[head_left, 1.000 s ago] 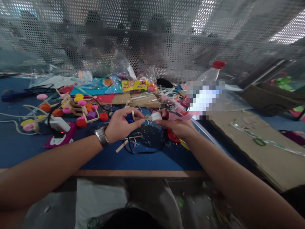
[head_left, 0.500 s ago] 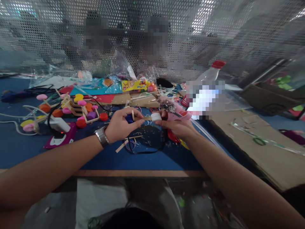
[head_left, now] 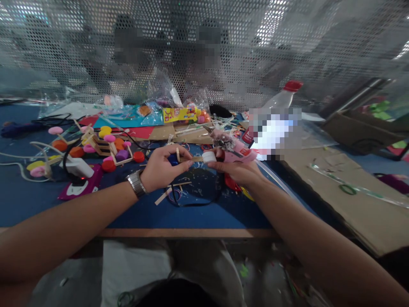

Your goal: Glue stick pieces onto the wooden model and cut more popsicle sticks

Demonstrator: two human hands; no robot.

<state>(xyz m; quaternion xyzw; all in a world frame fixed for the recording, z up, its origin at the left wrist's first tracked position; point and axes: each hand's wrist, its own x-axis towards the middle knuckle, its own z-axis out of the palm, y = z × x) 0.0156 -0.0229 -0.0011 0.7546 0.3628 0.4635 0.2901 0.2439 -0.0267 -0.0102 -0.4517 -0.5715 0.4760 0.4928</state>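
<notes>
My left hand point(head_left: 164, 167) is closed on a small wooden stick piece point(head_left: 178, 154), with a blue round cap point(head_left: 173, 159) partly hidden by its fingers. A thin stick runs from these fingers toward a white round cap point(head_left: 209, 157). Thumb and fingers of my right hand point(head_left: 238, 171) pinch that white cap, and the stick's end meets its left side. Right behind the right hand is a pink glue gun point(head_left: 238, 150), nozzle toward the upper left; whether the palm also grips it I cannot tell. Below the hands lie loose wooden sticks point(head_left: 163, 195).
Stick frames with coloured round pieces point(head_left: 102, 143) sit at left, near a purple power strip point(head_left: 79, 190) with a plugged-in white adapter. A yellow packet point(head_left: 180, 114) lies at the back. A red-capped bottle point(head_left: 283, 100) and cardboard point(head_left: 351, 204) are at right.
Hardly anything differs. Both hands keep their grip on the stick piece and white cap, while the view has shifted very slightly.
</notes>
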